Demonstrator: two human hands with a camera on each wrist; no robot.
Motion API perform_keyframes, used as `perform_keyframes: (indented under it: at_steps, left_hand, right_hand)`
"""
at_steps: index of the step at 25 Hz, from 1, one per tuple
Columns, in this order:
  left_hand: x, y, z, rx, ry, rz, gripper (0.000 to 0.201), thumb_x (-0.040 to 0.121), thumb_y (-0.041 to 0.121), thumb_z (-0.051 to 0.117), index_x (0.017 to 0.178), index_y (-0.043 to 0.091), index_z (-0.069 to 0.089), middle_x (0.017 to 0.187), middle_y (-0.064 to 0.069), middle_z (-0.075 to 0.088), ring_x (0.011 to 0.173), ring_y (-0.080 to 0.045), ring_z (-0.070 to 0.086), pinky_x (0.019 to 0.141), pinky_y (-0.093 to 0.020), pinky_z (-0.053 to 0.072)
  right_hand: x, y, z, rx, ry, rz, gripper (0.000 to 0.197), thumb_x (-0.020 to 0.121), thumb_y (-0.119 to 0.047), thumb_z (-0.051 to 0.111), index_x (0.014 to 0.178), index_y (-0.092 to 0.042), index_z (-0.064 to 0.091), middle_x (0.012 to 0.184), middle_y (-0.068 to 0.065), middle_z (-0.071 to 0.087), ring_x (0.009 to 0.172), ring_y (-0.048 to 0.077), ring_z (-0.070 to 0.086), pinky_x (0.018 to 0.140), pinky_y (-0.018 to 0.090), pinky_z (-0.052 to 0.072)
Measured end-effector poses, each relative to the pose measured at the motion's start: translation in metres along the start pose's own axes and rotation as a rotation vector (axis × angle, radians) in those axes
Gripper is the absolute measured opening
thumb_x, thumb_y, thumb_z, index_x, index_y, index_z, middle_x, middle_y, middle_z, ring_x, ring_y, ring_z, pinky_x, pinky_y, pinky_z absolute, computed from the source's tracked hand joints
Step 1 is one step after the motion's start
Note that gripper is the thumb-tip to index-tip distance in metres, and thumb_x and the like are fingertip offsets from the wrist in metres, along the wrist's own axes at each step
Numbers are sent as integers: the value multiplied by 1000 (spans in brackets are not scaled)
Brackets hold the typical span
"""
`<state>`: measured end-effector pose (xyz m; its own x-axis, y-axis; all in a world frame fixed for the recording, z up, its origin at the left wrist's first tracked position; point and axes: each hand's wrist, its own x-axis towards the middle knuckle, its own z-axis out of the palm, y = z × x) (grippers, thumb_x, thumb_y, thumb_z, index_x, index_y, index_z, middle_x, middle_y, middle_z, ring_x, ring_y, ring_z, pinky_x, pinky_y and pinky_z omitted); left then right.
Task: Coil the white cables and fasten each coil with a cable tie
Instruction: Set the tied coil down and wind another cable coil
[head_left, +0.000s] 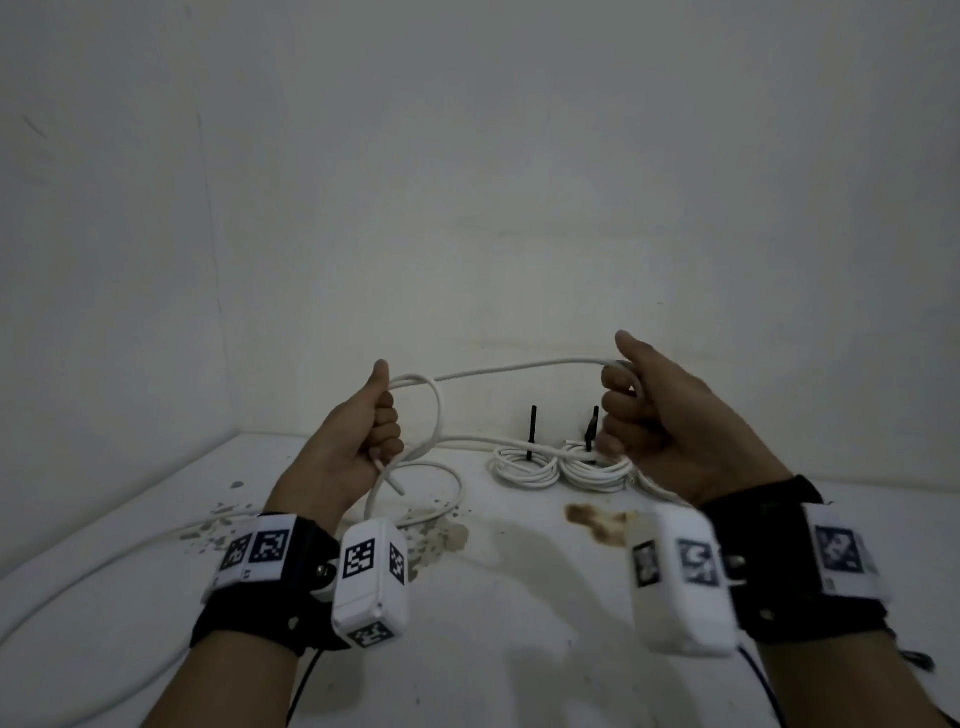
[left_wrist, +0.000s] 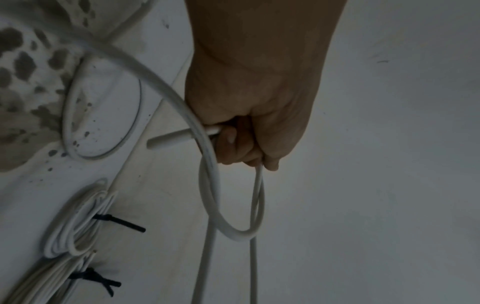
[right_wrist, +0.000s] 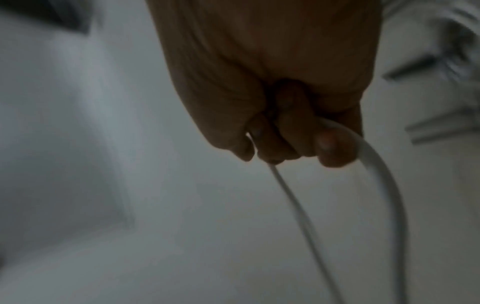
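Observation:
Both hands are raised above the white table (head_left: 519, 597) and hold one white cable (head_left: 519, 367). My left hand (head_left: 376, 421) grips it in a fist, with a single loop (head_left: 439, 410) beside the fingers and the cut end (head_left: 397, 488) poking out below. In the left wrist view the left hand (left_wrist: 244, 144) holds that loop (left_wrist: 233, 232). A stretch of cable runs across to my right hand (head_left: 631, 400), which grips it in a fist. The right hand (right_wrist: 285, 139) looks blurred in its wrist view, with the cable (right_wrist: 384, 185) leaving it on two sides.
Two finished white coils (head_left: 524, 465) (head_left: 597, 467) lie at the back by the wall, each with a black cable tie (head_left: 533, 431) (head_left: 592, 426) standing up. Loose cable (head_left: 78, 582) trails over the table's left part. Brown stains (head_left: 597, 519) and chipped spots (head_left: 218, 519) mark the surface.

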<state>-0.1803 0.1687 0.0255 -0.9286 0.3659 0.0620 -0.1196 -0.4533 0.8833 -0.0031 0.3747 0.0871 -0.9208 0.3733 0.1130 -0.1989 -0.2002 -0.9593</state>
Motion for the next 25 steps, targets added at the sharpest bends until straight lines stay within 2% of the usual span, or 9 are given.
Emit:
perform_keyframes:
  at_steps: [3,6,10,12,14,17,19,21,25]
  left_hand:
    - [2,1,-12,33,29,-5,50,93,50,57,61,23,29,49,9,18,37,-6,16,34,-19,19]
    - [2,6,-19,70,19,12,50,92,50,58,60,24,30,48,10,18,36,-5,16,34,-18,19]
    - [3,20,-32,134,45,53,49,89,47,64,59,25,32,47,10,17,36,-6,15,32,-18,19]
    - [4,18,-37,112,92,51,49,91,46,63,60,25,31,46,10,18,35,-5,15,32,-17,18]
    - [6,12,-39,53,128,36,49,94,46,58,61,24,29,43,10,18,33,-5,16,31,-17,17]
    - [9,5,-41,-36,157,-3,50,99,48,49,62,23,26,39,9,19,30,-5,16,30,-18,16]
    - [11,6,-45,-46,165,-26,50,99,49,46,62,23,25,38,9,19,29,-6,16,29,-18,15]
    - [15,7,-51,-8,198,-11,50,99,50,46,63,23,25,38,10,19,28,-5,15,29,-17,15]
    - [18,11,-52,-106,184,-3,49,100,54,41,64,22,30,39,10,21,28,-5,17,30,-17,17]
  right_hand:
    - [-10,-4,1,-819,271,-332,40,91,-40,66,70,-7,58,39,-9,40,27,9,32,35,18,28]
    - [-20,-11,8,-1067,366,-445,36,84,-45,74,71,-12,66,64,1,61,40,5,53,32,8,29]
    - [-31,-24,10,-994,271,-406,51,77,-54,76,61,-9,57,53,-4,55,40,8,52,47,17,46]
    - [-36,-25,16,-558,-27,-278,45,81,-44,74,65,-11,49,51,-1,40,47,18,52,73,40,62]
    - [-37,-19,22,-159,-247,-136,27,93,-30,62,80,-9,52,51,-2,27,46,20,42,80,53,60]
    - [-27,-6,26,-213,-200,-118,27,102,-28,48,101,-7,64,57,-3,17,47,15,19,48,30,37]
    - [-22,-5,21,-426,-33,-240,30,101,-32,54,97,-7,70,53,-2,20,44,13,17,48,26,18]
    - [-21,-10,11,-732,136,-380,23,94,-31,65,84,-12,71,45,-2,34,37,10,25,42,20,21]
    - [-25,-12,2,-953,67,-367,10,95,-24,63,87,-20,68,60,0,66,36,3,43,39,15,33]
